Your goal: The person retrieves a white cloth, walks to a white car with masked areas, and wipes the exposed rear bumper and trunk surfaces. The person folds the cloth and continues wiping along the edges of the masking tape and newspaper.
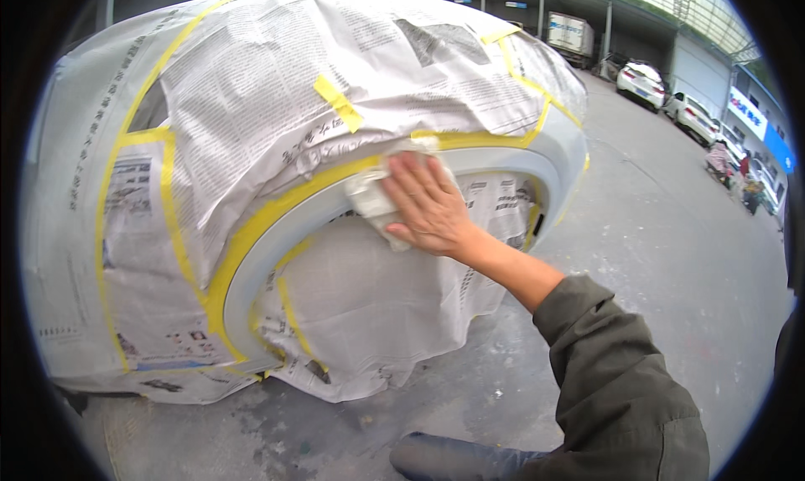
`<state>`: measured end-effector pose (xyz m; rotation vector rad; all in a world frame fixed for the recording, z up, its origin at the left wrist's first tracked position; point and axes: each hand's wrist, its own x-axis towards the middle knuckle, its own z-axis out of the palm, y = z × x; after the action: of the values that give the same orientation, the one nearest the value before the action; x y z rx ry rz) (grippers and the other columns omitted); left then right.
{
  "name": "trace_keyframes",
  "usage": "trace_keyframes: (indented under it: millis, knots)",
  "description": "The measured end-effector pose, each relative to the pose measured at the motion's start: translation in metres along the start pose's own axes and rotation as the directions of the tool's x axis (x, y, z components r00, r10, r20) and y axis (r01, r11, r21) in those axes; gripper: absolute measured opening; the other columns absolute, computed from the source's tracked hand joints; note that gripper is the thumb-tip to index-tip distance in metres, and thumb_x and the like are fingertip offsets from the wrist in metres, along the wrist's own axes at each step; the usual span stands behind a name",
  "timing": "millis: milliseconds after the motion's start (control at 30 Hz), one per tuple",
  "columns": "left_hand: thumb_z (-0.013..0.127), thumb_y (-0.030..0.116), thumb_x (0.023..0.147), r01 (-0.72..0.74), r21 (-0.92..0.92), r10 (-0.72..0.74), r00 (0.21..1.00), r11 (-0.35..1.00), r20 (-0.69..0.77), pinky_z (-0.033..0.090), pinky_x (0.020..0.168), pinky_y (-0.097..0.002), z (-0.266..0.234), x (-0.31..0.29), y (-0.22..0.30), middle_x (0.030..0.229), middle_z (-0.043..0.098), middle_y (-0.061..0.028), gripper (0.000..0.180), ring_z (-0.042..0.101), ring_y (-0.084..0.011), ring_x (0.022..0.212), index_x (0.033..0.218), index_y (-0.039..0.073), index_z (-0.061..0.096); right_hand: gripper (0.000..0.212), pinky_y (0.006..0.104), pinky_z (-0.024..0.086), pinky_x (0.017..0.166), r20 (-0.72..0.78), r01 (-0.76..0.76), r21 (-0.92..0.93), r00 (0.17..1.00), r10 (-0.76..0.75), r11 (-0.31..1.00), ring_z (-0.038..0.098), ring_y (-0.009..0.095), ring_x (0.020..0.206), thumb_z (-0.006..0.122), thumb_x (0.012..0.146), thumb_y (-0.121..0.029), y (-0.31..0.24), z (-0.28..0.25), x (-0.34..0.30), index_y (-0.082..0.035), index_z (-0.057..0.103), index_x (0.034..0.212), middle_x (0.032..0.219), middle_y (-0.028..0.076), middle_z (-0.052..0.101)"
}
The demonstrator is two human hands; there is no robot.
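Observation:
My right hand (426, 202) lies flat over a crumpled white cloth (371, 197), pressing it against the wheel arch trim (486, 158) of a car. The thumb points down and left, and the fingers reach up toward the fender. The arch is a smooth pale grey band, edged along its upper side with yellow masking tape (243, 250). Above it, printed newspaper (251, 78) covers the fender. A sheet of white paper (377, 305) hangs over the wheel and hides it. My left hand is out of view.
More taped paper (67, 213) wraps the car's body at the left. Under it spreads a grey, speckled concrete floor (654, 288). At the far right, white cars (641, 83) are parked along buildings, with people (721, 162) beside them. My leg (453, 457) shows below.

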<state>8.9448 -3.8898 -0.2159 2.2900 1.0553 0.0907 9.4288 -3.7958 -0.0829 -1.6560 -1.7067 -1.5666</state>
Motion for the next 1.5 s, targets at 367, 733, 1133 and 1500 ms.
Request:
trace_keyframes:
  millis: [367, 733, 1133, 1500]
  knots:
    - [0.065, 0.032, 0.099, -0.029, 0.015, 0.031, 0.99, 0.999, -0.136, 0.054, 0.083, -0.0503, 0.044, 0.013, 0.059, 0.101, 0.072, -0.0253, 0.036, 0.068, -0.0455, 0.091, 0.12, 0.003, 0.071, 0.077, 0.0558, 0.007, 0.127, -0.101, -0.583, 0.184, 0.789, 0.606, 0.791, 0.008, 0.042, 0.159, 0.049, 0.105, -0.04, 0.115, -0.007, -0.16, 0.006, 0.022, 0.16, 0.17, 0.027, 0.012]
    - [0.063, 0.04, 0.099, 0.274, 0.37, -0.234, 0.961, 0.888, -0.15, 0.056, 0.081, -0.0496, 0.077, 0.034, 0.1, 0.103, 0.073, -0.0232, 0.039, 0.07, -0.0431, 0.093, 0.118, 0.008, 0.074, 0.067, 0.0532, 0.014, 0.127, -0.206, -0.361, 0.163, 0.898, 0.389, 0.918, 0.029, 0.039, 0.154, 0.056, 0.099, -0.038, 0.205, -0.031, -0.112, -0.002, 0.043, 0.154, 0.163, 0.021, 0.036]
    - [0.063, 0.039, 0.098, 0.3, 0.312, -0.234, 0.944, 0.901, -0.233, 0.055, 0.087, -0.0484, 0.071, 0.026, 0.102, 0.11, 0.074, -0.0179, 0.036, 0.07, -0.0407, 0.1, 0.117, 0.011, 0.074, 0.055, 0.0461, 0.026, 0.126, -0.233, -0.183, 0.226, 0.944, 0.235, 0.957, 0.046, 0.026, 0.146, 0.068, 0.084, -0.016, 0.24, -0.047, -0.116, -0.009, 0.065, 0.138, 0.154, 0.008, 0.053]
    - [0.063, 0.037, 0.098, 0.302, 0.33, -0.233, 0.944, 0.894, -0.232, 0.055, 0.087, -0.0508, 0.07, 0.045, 0.105, 0.107, 0.074, -0.0197, 0.032, 0.069, -0.0418, 0.1, 0.115, 0.012, 0.075, 0.061, 0.047, 0.02, 0.128, -0.164, -0.157, 0.14, 0.97, 0.179, 0.978, 0.04, 0.022, 0.15, 0.064, 0.091, -0.04, 0.235, -0.043, -0.126, -0.013, 0.058, 0.146, 0.159, 0.004, 0.047]
